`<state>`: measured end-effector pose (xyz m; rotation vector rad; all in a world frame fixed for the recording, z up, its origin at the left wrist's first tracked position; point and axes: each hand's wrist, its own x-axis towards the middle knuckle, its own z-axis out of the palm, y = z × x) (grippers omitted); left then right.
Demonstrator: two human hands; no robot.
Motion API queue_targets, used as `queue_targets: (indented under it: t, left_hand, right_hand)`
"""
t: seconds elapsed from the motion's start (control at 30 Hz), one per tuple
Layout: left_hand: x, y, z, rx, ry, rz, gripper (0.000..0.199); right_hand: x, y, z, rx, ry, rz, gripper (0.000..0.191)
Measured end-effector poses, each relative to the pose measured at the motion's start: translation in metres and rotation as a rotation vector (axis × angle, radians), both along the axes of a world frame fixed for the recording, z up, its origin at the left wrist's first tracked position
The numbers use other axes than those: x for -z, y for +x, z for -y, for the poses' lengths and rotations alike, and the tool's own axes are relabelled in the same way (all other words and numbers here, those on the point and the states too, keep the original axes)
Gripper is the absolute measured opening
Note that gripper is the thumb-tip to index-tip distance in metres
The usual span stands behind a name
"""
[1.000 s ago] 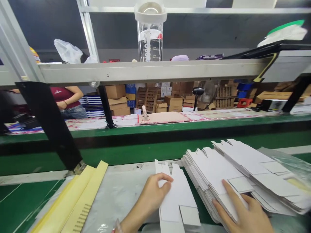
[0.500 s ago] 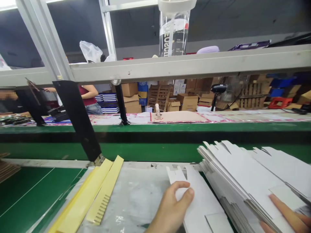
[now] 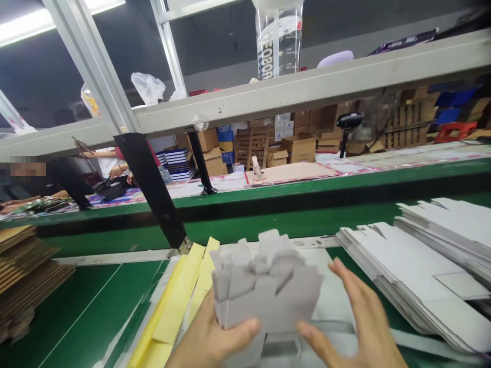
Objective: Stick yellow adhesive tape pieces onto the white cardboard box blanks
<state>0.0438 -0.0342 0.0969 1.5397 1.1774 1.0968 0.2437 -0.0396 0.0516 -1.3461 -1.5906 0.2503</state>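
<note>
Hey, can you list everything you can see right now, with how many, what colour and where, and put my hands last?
Flat cartons: one bundle, white, in the left hand
Carton stacks: two, white, right
Folded strips: several, yellow, left of the bundle
Cardboard pile: one, brown, left edge
Work surface: one, green, below
Shelf rail: one, grey-white, across the top
Bottle: one, clear, above the rail
Plastic bag: one, whitish, upper left
Rounded item: one, pale purple, right of the bottle
Boxes: several, brown, background
Other people: at least two, dark and red clothing, far left
Left hand: one, bare, gripping the bundle
Right hand: one, bare, spread at the bundle's right
</note>
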Motion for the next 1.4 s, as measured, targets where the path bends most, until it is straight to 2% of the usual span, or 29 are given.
queue_targets:
  t: [0.07,0.13,0.17,0.23,0.3,0.37,0.47,0.53,0.6,0.67,0.73,0.83,0.9,1.0,1.07,1.13,1.2,1.3,1.33,1.4]
  left_hand:
    - [0.006,-0.012,0.011,0.042,0.089,-0.110,0.056]
    - [0.017,-0.015,0.017,-0.010,0.152,-0.043,0.074]
    - [0.023,-0.015,0.019,-0.066,0.148,0.040,0.084]
    - [0.036,-0.012,0.021,-0.177,0.059,0.155,0.094]
    - [0.048,-0.008,0.022,-0.240,-0.009,0.148,0.095]
    - [0.054,-0.006,0.023,-0.282,0.017,0.095,0.091]
    - [0.054,-0.001,0.027,-0.342,0.109,0.025,0.078]
    - [0.052,0.005,0.029,-0.384,0.148,0.059,0.073]
    - [0.054,0.011,0.029,-0.450,0.160,0.156,0.070]
    - [0.061,0.017,0.028,-0.552,0.169,0.235,0.066]
    - [0.069,0.019,0.027,-0.632,0.185,0.265,0.063]
    - [0.076,0.014,0.023,-0.630,0.183,0.205,0.072]
    - [0.073,0.010,0.020,-0.606,0.115,0.125,0.079]
    - [0.062,0.010,0.013,-0.626,0.004,0.038,0.081]
    - [0.053,0.011,0.007,-0.590,-0.016,0.019,0.075]
    - [0.043,0.005,0.002,-0.466,-0.041,0.005,0.064]
    - [0.032,-0.015,-0.001,-0.365,-0.070,-0.063,0.056]
    - [0.019,-0.060,-0.006,-0.485,-0.063,-0.348,0.042]
    - [0.018,-0.074,-0.009,-0.568,-0.078,-0.457,0.037]
    - [0.024,-0.094,-0.018,-0.595,-0.111,-0.536,0.031]
  right_hand:
    - [-0.009,-0.007,-0.004,-0.218,-0.164,-0.273,0.084]
    - [-0.010,-0.021,-0.005,-0.422,-0.287,-0.541,0.077]
    - [-0.008,-0.029,-0.004,-0.465,-0.312,-0.625,0.072]
    - [-0.002,-0.042,-0.001,-0.449,-0.319,-0.670,0.066]
    - [0.003,-0.047,0.003,-0.394,-0.309,-0.612,0.064]
    - [0.002,-0.048,0.004,-0.346,-0.304,-0.522,0.067]
    - [-0.005,-0.048,0.004,-0.316,-0.219,-0.412,0.071]
    - [-0.009,-0.049,0.003,-0.358,-0.172,-0.420,0.074]
    - [-0.009,-0.051,0.001,-0.454,-0.218,-0.517,0.076]
    - [-0.004,-0.053,0.000,-0.546,-0.298,-0.641,0.078]
    - [0.006,-0.056,0.001,-0.579,-0.339,-0.705,0.078]
    - [0.021,-0.061,0.003,-0.525,-0.306,-0.668,0.074]
    - [0.024,-0.063,0.005,-0.448,-0.265,-0.607,0.072]
    - [0.012,-0.062,0.003,-0.345,-0.219,-0.499,0.071]
    - [0.001,-0.058,-0.004,-0.265,-0.227,-0.437,0.072]
    - [-0.002,-0.052,-0.017,-0.196,-0.294,-0.395,0.075]
    - [0.004,-0.045,-0.032,-0.121,-0.421,-0.325,0.077]
    - [0.023,-0.035,-0.052,0.011,-0.688,-0.079,0.078]
    - [0.028,-0.033,-0.055,0.042,-0.755,0.023,0.079]
    - [0.033,-0.030,-0.059,0.069,-0.817,0.190,0.080]
